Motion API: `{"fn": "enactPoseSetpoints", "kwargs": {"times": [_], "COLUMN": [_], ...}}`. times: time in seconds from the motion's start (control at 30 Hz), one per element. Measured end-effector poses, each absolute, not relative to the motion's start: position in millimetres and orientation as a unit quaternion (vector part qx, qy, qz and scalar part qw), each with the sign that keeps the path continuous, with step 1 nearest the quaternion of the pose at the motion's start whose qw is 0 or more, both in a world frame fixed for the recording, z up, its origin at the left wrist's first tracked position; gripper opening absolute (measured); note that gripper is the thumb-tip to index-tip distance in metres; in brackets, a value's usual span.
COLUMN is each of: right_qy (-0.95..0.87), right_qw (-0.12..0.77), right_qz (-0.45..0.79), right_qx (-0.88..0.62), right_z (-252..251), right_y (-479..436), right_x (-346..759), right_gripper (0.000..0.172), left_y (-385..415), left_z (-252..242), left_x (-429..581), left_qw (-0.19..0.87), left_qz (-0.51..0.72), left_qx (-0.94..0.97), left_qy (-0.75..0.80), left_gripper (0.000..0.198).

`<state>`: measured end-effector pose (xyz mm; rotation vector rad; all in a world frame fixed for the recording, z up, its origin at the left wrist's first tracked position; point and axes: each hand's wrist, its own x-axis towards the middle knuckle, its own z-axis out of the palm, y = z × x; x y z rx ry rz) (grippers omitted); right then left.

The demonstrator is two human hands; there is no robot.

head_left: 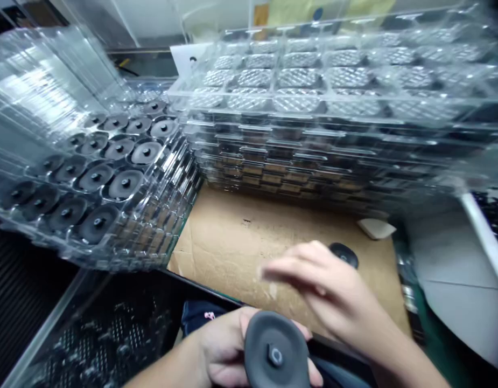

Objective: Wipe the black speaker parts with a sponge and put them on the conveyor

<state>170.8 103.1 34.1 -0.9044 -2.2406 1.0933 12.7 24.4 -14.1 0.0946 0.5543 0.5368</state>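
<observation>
**Left hand** (220, 350) grips a round black disc with a central grey hexagonal nut (265, 350). **Right hand** (325, 285), blurred and open, is raised over a brown corrugated cardboard sheet (228, 242), just beside a second black disc (344, 254). Ahead of the hands: stacked clear plastic trays of diamond-patterned metallic pieces (297, 81). Ahead and left: tilted clear plastic trays holding rows of black discs (95, 183).

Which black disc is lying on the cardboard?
The black disc beyond the right hand; the others sit in clear trays or the left hand.
</observation>
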Motion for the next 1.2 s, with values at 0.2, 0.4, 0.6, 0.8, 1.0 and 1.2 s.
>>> {"fn": "enactPoseSetpoints", "kwargs": {"times": [0.2, 0.4, 0.6, 0.8, 1.0, 1.2], "right_qy": [-0.728, -0.678, -0.675, -0.594, -0.529, -0.511], "right_qw": [0.272, 0.337, 0.320, 0.409, 0.231, 0.149], "right_qz": [0.373, 0.335, 0.408, 0.399, 0.683, 0.758], "right_qx": [-0.507, -0.560, -0.525, -0.566, -0.448, -0.378], "right_z": [-68, -73, -52, -36, 19, 27], "right_y": [108, 73, 56, 38, 53, 68], "right_x": [164, 154, 158, 166, 155, 156], "right_gripper": [0.024, 0.026, 0.018, 0.011, 0.013, 0.018], "left_y": [29, 23, 18, 18, 18, 18], "left_z": [-14, -23, -17, -8, -7, -1], "left_x": [6, -5, -24, -33, -39, -38], "left_qw": [0.925, 0.915, 0.756, 0.534, 0.549, 0.678], "left_qz": [0.351, 0.383, 0.488, 0.450, 0.406, 0.379], "left_qx": [-0.051, -0.047, 0.323, 0.599, 0.594, 0.482], "left_qy": [0.140, 0.113, 0.294, 0.391, 0.425, 0.406], "left_gripper": [0.031, 0.053, 0.085, 0.110, 0.115, 0.112]}}
